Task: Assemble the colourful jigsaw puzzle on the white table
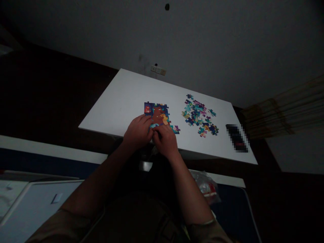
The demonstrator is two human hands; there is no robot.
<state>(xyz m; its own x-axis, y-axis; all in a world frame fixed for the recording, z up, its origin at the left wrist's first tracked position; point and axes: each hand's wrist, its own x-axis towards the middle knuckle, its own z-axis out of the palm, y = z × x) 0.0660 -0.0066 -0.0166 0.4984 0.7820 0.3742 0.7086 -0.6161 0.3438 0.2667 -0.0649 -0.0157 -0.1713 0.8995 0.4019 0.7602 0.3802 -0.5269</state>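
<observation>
A partly joined jigsaw puzzle (159,114) with a brown figure on dark blue lies at the table's near edge. My left hand (138,131) rests over its lower left corner, fingers stretched and lying flat on the pieces. At the bottom edge, my right hand (165,139) has its fingers bent and its thumb and fingertips drawn together beside the left thumb. Whatever is between those fingertips is hidden. A few joined pieces (176,129) stick out to the right of the right hand. The puzzle's lower part is covered by both hands.
Loose puzzle pieces (197,113) lie in a heap on the white table (121,98), right of the joined part. Farther right is a dark, pixelated object (237,138). A clear plastic bag (206,187) sits below the table, beside my right forearm. Wall sockets (158,70) show behind.
</observation>
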